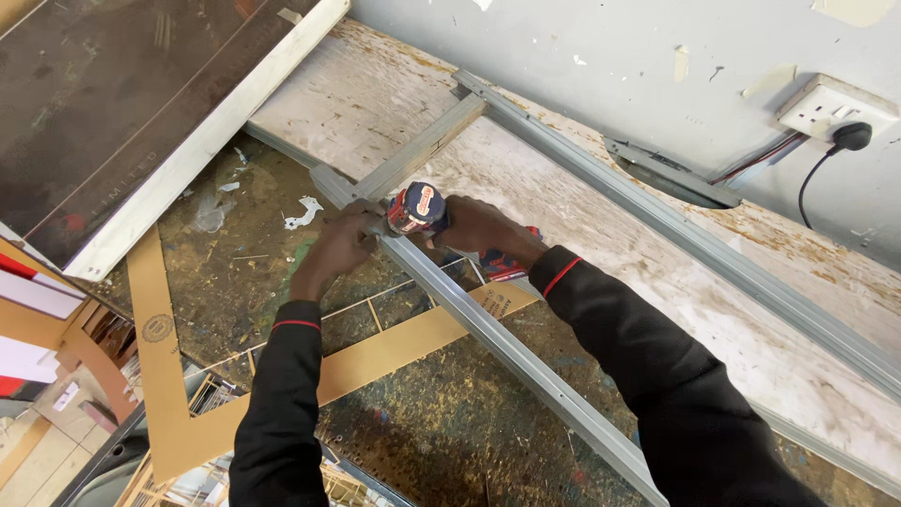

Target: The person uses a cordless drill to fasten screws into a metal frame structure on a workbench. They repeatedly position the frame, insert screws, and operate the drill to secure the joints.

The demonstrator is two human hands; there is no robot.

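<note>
My right hand [483,228] is wrapped tight around a blue-and-red cordless drill [419,208], its nose against the long grey metal channel [488,329] lying on the scuffed worktop [450,422]. My left hand [340,242] pinches the channel just beside the drill.

white wall socket [826,106] with black plug [851,136] on grey wall | dark board [113,103] leaning upper left | brown cardboard strips [155,347] | paint-flecked desk [441,422]

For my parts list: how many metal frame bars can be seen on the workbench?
3: one long bar under the hands, one long bar near the wall, one short crossbar between them. Others may be hidden.
</note>
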